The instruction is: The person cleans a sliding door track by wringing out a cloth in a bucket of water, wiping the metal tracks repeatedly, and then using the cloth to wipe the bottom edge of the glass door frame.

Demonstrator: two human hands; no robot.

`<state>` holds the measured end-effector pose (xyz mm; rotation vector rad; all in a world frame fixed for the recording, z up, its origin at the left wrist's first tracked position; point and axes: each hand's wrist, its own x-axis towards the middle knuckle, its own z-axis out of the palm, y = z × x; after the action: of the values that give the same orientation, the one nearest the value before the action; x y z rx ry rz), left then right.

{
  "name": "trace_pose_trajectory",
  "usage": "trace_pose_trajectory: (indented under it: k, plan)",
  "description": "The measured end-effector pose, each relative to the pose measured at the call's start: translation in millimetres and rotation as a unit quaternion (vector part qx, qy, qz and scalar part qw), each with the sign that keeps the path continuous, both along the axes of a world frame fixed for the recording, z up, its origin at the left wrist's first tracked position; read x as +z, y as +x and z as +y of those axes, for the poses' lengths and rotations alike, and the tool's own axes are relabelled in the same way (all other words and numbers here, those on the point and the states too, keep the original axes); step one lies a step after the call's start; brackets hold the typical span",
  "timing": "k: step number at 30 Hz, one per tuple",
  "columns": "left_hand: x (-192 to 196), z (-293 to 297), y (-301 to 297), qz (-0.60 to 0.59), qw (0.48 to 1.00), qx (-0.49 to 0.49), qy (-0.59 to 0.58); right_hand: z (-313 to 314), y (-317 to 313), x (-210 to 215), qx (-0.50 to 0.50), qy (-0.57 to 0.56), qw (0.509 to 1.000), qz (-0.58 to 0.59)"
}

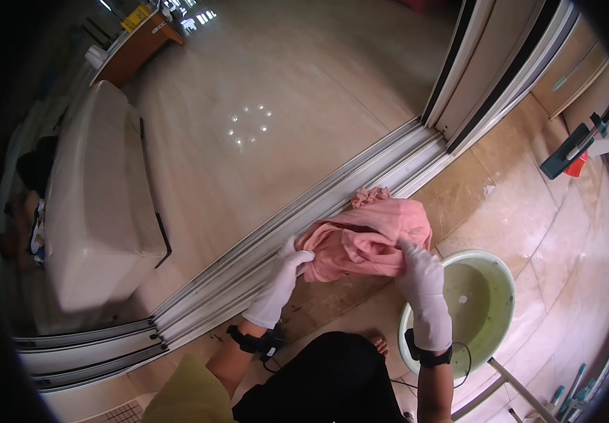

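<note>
A crumpled pink cloth (pixel 371 240) with a ruffled end is stretched between my two white-gloved hands, above the sliding-door track (pixel 248 278). At its left edge my left hand (pixel 294 259) is closed on the fabric, thumb on top. My right hand (pixel 417 266) grips the other side, its fingertips partly lost in the folds. Just below and right of that hand stands a pale green basin (pixel 507 282) holding murky water. My right forearm crosses in front of the basin's left rim.
A beige sofa (pixel 96 211) is at the left, with a person (pixel 33 218) partly visible behind it. A wooden table (pixel 139 53) stands far left. A sliding door panel (pixel 484 70) rises at upper right, near a dark-green-headed cleaning tool (pixel 569 151). Metal tubing (pixel 505 374) lies lower right.
</note>
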<state>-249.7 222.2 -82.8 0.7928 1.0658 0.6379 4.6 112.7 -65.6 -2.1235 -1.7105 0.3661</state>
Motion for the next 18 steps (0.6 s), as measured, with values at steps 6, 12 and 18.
trace_pose_trajectory:
  k: [6, 12, 18]
  plan:
    - [-96.0, 5.4, -73.2, 0.293, 0.940, -0.116, 0.132, 31.3, 12.2, -42.1, 0.094, -0.173, 0.979, -0.051]
    - [-81.6, 19.7, 3.7, 0.469, 0.715, -0.133, 0.501, 104.1, 99.3, -114.0, 0.063, -0.096, 0.952, -0.285]
    - [-105.2, 36.6, 20.8, 0.508, 0.625, -0.355, 0.474, 131.9, 64.5, -52.3, 0.083, -0.313, 0.935, -0.145]
